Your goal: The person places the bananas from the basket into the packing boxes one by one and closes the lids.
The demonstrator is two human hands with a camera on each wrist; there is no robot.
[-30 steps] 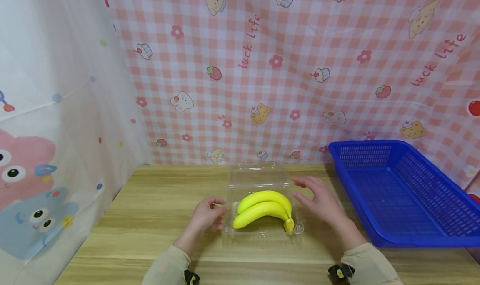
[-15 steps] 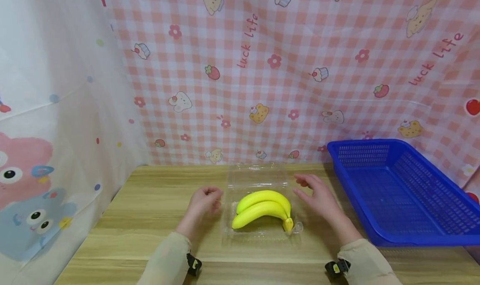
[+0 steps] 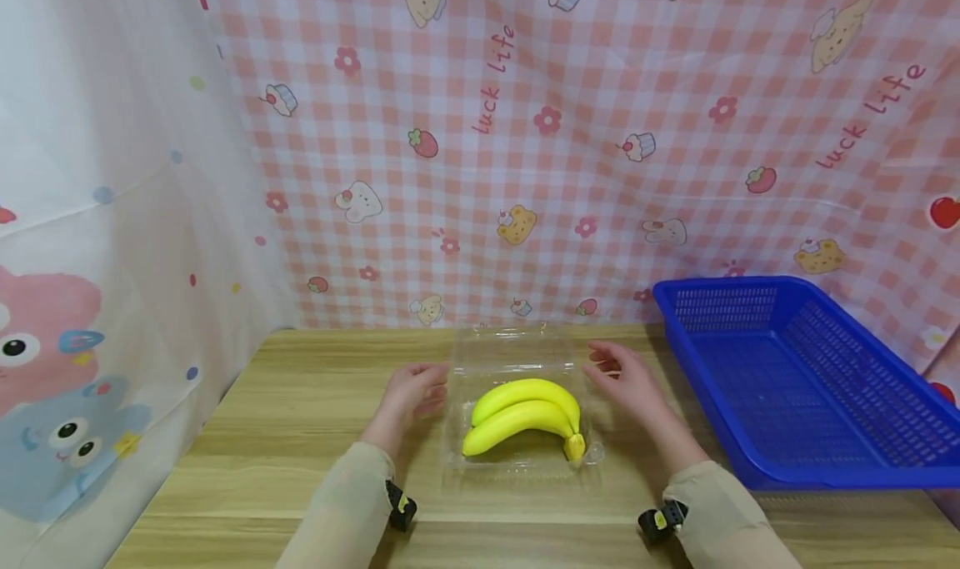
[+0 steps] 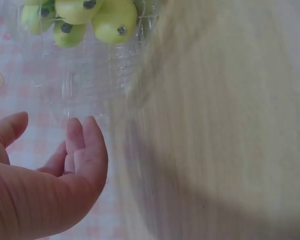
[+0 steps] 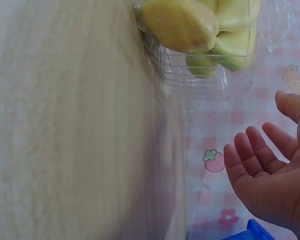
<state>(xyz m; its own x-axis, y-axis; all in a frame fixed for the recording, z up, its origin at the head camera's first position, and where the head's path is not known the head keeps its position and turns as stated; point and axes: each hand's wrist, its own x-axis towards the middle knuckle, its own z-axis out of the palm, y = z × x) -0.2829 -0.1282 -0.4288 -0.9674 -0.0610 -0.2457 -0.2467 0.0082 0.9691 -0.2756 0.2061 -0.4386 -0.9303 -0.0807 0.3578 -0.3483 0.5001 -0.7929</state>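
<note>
A bunch of yellow bananas (image 3: 525, 419) lies in the base of a clear plastic clamshell box (image 3: 513, 352), whose lid is folded back toward the curtain. To the left of the box is my left hand (image 3: 415, 392), fingers loosely bent and holding nothing. In the left wrist view its fingertips (image 4: 90, 125) come close to the clear plastic; whether they touch it I cannot tell. My right hand (image 3: 628, 379) is on the opposite side, near the lid hinge. The right wrist view shows its fingers (image 5: 245, 150) relaxed, apart from the box.
A large blue plastic basket (image 3: 795, 394) stands on the right of the wooden table (image 3: 315, 436), close to the right forearm. Behind the table hangs a pink checked curtain (image 3: 420, 244). A white patterned curtain (image 3: 150, 244) hangs along the left.
My left hand has drawn back from the box's front left side and moved forward toward the lid hinge. The right hand has shifted slightly. The box and bananas stay in place.
</note>
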